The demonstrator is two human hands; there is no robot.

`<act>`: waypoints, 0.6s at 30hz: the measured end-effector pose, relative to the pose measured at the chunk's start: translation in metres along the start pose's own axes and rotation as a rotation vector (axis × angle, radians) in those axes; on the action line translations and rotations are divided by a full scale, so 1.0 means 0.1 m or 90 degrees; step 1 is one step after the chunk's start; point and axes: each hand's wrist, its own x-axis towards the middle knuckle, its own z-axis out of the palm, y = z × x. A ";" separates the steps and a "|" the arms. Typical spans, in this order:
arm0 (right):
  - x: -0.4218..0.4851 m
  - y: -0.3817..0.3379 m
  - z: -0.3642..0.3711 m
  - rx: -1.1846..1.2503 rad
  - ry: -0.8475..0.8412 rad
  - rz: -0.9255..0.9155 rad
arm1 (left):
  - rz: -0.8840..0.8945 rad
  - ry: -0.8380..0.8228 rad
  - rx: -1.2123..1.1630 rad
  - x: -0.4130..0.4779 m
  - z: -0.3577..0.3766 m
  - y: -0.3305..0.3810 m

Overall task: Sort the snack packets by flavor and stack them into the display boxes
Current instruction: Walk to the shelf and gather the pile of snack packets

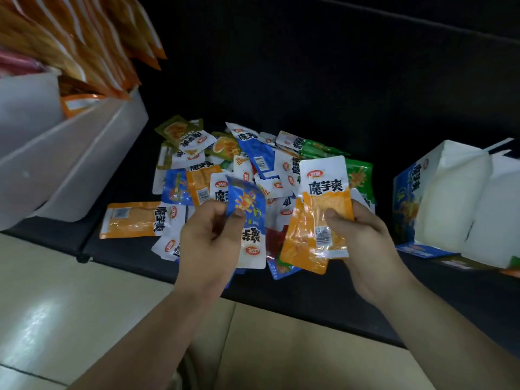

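While the left hand [211, 235] pinches a blue packet [249, 218], the right hand [363, 237] grips orange packets [323, 209]; loose pile [253, 156] at twelve o'clock, display box [405, 198] at three, white bin [84, 153] of orange bags [92, 52] at ten.

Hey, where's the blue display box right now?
In the head view the blue display box stands at the far right on the black surface, right of the packet pile and past the right hand, which holds orange packets.
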 end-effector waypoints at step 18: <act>-0.99 0.29 -1.53 0.144 0.035 -0.010 | -0.029 -0.396 0.112 -1.07 1.23 0.49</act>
